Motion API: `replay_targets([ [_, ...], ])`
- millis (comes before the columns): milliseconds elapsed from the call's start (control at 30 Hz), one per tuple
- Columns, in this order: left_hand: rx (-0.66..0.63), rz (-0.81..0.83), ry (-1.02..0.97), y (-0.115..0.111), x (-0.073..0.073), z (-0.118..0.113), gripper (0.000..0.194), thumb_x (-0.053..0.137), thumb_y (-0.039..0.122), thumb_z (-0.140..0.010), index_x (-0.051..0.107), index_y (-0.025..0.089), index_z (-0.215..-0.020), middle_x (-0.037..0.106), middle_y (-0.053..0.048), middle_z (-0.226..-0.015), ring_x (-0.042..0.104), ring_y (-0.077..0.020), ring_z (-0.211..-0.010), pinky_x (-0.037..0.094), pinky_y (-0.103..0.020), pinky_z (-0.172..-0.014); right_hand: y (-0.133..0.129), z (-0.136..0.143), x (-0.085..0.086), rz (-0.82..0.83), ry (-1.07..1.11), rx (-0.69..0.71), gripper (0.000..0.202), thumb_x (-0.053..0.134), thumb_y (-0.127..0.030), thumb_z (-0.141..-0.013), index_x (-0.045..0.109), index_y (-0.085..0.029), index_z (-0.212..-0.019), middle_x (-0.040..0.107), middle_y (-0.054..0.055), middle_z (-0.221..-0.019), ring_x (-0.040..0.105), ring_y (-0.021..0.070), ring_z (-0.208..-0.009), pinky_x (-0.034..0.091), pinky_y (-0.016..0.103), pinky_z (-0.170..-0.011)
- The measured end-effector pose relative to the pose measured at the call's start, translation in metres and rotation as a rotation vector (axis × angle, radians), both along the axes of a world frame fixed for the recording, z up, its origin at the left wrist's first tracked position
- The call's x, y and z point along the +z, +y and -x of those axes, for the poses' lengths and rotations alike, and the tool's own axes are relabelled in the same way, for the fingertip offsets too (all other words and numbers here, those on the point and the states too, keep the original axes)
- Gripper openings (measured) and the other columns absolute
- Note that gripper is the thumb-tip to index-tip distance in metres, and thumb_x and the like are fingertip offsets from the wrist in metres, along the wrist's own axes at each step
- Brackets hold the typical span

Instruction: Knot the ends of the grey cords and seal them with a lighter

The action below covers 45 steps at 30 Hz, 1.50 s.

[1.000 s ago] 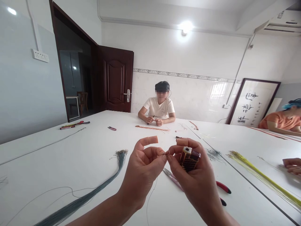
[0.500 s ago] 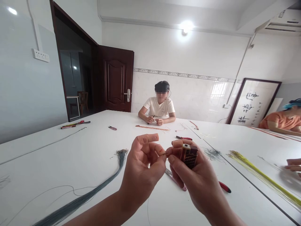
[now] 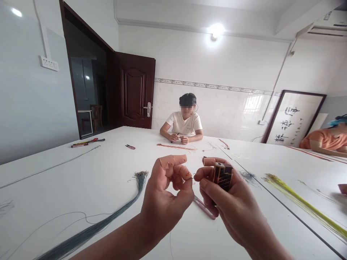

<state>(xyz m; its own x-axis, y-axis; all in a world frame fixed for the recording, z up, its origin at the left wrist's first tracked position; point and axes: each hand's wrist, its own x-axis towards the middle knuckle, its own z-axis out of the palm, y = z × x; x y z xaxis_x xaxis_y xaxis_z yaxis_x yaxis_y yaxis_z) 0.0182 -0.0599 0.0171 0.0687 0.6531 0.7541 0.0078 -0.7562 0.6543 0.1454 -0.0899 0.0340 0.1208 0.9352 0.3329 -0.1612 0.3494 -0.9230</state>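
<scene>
My left hand [image 3: 168, 195] pinches a fine thread [image 3: 193, 177] between thumb and forefinger; its short curled end pokes out to the right. A thin strand below on the table may be part of it, but I cannot tell. My right hand [image 3: 230, 198] is closed around a dark lighter [image 3: 223, 176] with gold wavy lines, held upright with its metal top upward. A small gap separates the right fingertips from the thread end. Beneath the hands lie pink thread snips [image 3: 204, 208], partly covered. Left of my left hand stretches a bundle of grey-blue threads [image 3: 119, 213] with knotted ends.
Yellow threads [image 3: 295, 198] and a loose grey tangle [image 3: 247, 176] lie to the right on the white table [image 3: 81, 184]. Opposite sits a person [image 3: 184, 122] beside an orange cord [image 3: 176, 146]. Another person [image 3: 325, 139] is at far right. Red-handled pliers [image 3: 93, 140] and small snips [image 3: 130, 146] lie further back.
My right hand has moved right with the lighter, away from my left fingertips, so the thread end now shows between the hands. My left hand keeps its pinch.
</scene>
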Motion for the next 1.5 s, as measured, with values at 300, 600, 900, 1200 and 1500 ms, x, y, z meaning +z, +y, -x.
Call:
replay_targets([
  [300,0.065,-0.491,0.115,0.015,-0.010,0.003,0.044,0.055,-0.004,-0.072,0.051,0.019,-0.109,0.056,0.001,-0.079,0.052,-0.0089,-0.066,0.049,-0.022,-0.059,0.004,-0.001,-0.006,-0.030,-0.084,0.045,0.026,0.067,-0.027,-0.077,0.049,-0.023,-0.095,0.054,-0.006,-0.071,0.042,0.0051,-0.044,0.035,0.017,-0.035],
  [600,0.042,-0.374,0.059,0.013,-0.009,0.001,0.049,0.056,-0.001,-0.074,0.044,0.023,-0.115,0.056,0.002,-0.077,0.052,-0.0106,-0.067,0.050,-0.027,-0.061,0.005,-0.003,-0.004,-0.022,-0.104,0.008,0.030,0.062,-0.017,-0.074,0.050,-0.025,-0.099,0.059,-0.004,-0.083,0.045,0.0052,-0.046,0.038,0.018,-0.035],
  [900,0.025,-0.272,0.083,0.012,-0.010,0.001,0.052,0.057,0.000,-0.076,0.042,0.029,-0.117,0.056,0.004,-0.079,0.051,-0.0098,-0.069,0.047,-0.026,-0.065,0.006,-0.009,-0.009,-0.197,-0.276,-0.088,0.020,0.059,-0.017,-0.080,0.053,-0.027,-0.096,0.054,-0.008,-0.070,0.042,0.0028,-0.042,0.038,0.014,-0.036],
  [1200,-0.220,0.377,-0.092,-0.002,0.013,0.003,0.034,0.060,0.016,-0.081,0.041,0.025,-0.108,0.058,0.006,-0.070,0.050,-0.0075,-0.061,0.042,-0.020,-0.056,0.010,-0.009,-0.018,-0.768,-0.668,-0.404,0.042,0.052,0.004,-0.073,0.053,-0.024,-0.105,0.057,-0.001,-0.087,0.056,0.0068,-0.065,0.048,0.015,-0.053],
  [1500,-0.361,0.669,-0.133,-0.001,0.024,0.007,0.042,0.062,0.014,-0.079,0.042,0.022,-0.115,0.053,0.009,-0.062,0.040,-0.0047,-0.055,0.034,-0.019,-0.054,0.012,-0.015,-0.021,-0.976,-0.797,-0.391,0.050,0.052,0.007,-0.076,0.047,-0.018,-0.119,0.057,0.003,-0.091,0.059,0.0116,-0.077,0.050,0.022,-0.056],
])
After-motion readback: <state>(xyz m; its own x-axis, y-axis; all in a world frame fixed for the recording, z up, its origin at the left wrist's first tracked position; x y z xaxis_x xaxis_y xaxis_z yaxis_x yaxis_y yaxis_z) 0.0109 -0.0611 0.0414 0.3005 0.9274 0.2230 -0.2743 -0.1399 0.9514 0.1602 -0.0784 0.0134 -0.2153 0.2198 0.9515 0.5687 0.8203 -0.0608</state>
